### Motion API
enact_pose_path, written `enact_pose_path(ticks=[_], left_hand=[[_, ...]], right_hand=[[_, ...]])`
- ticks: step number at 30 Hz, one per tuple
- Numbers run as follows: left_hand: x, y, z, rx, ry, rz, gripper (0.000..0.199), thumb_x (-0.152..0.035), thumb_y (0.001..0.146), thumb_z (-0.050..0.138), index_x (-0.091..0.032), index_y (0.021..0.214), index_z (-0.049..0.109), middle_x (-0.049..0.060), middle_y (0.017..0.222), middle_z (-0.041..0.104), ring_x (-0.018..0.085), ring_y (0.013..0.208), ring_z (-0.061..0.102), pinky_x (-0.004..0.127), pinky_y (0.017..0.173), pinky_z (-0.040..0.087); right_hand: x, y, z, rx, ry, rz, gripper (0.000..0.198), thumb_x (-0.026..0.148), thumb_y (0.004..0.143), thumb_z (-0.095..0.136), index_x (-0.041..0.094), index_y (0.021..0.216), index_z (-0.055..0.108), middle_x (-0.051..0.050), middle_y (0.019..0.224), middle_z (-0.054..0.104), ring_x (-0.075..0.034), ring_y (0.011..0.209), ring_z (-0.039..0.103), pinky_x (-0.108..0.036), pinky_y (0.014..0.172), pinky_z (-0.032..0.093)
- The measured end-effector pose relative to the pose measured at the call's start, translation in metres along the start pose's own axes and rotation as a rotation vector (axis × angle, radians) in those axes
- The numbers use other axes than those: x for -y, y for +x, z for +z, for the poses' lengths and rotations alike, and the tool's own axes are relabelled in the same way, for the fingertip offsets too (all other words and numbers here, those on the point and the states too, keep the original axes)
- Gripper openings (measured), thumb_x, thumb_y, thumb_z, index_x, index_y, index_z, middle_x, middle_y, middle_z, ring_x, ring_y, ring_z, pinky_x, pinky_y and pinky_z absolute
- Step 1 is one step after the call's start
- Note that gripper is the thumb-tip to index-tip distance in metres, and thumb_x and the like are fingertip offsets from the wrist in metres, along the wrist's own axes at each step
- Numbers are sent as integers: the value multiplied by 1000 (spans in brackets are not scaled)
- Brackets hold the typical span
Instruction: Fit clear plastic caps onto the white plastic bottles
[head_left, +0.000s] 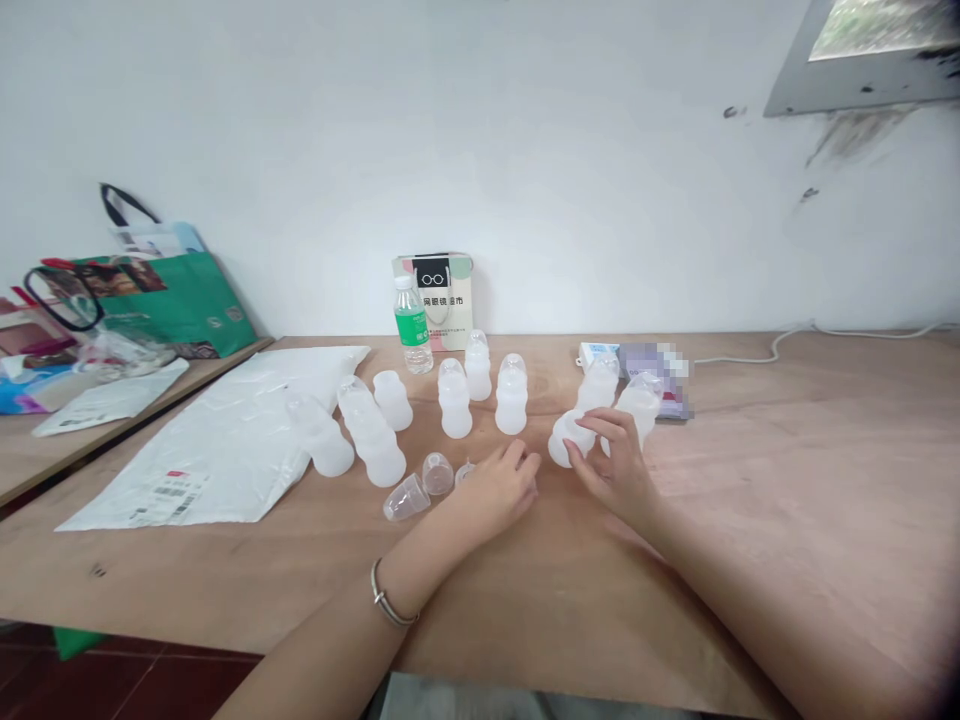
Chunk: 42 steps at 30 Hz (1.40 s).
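Evidently, a brown wooden tabletop point(795, 460) meets a plain white wall point(600, 180), with a window point(885, 30) at two o'clock and dark red floor tiles point(150, 685) at seven. At twelve o'clock, the paper carrier bag point(456, 318) shows printed spectacles and Chinese characters, including 眼镜; the water bottle point(412, 325) before it wears a green label too small to read. Toward ten lies a white mailer bag point(247, 420) bearing a barcode label. Just right of centre, at about four o'clock, the right hand point(619, 465) pinches a translucent feeding bottle point(561, 446) between thumb and fingers. The left hand point(499, 485) curls near clear caps point(406, 497); I cannot tell whether it grips anything.
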<state>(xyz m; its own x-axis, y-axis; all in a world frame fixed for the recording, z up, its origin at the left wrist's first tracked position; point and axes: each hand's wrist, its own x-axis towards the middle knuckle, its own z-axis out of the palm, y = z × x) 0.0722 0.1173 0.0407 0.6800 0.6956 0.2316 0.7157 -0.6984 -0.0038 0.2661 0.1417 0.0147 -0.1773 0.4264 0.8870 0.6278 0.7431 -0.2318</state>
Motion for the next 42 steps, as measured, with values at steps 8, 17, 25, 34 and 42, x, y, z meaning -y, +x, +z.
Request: enact_pose_path(ticks=[8,17,25,34,42], left_hand=[[8,-14,-12,105,-87,21,26,-33,79,57,-17,99,52,6,94,57,22,87,58,34,73,49],[17,-22,-36,-520,-351,-65,48,-41,80,57,-22,120,41,5,96,61,15,83,60,27,68,51],[19,-19,-28,-462,-552,-179,52,-42,76,62,-23,119,40,7,107,60,18,96,59,27,67,54],[20,-17,-28,-417,-512,-56,36,-43,79,58,-19,106,53,4,93,62,13,77,57,23,60,50],[22,-17,-33,-420,-647,-137,35,-41,73,65,-19,98,57,3,88,61,13,78,55,25,64,47]], right_hand=[[8,-12,11,133,379,326,55,26,73,66,23,119,35,-9,111,50,-22,104,53,-43,91,46],[17,-17,14,444,623,597,47,33,76,62,23,115,40,-5,101,55,-19,89,57,-35,74,52],[35,-13,3,585,547,460,58,33,82,55,29,132,26,-8,128,43,-23,116,46,-37,86,49],[32,-22,3,471,235,280,55,35,80,58,22,123,28,-12,112,53,-25,94,60,-39,74,53],[28,-14,-8,304,36,36,53,25,81,58,26,130,37,-10,113,54,-24,103,55,-39,83,50]])
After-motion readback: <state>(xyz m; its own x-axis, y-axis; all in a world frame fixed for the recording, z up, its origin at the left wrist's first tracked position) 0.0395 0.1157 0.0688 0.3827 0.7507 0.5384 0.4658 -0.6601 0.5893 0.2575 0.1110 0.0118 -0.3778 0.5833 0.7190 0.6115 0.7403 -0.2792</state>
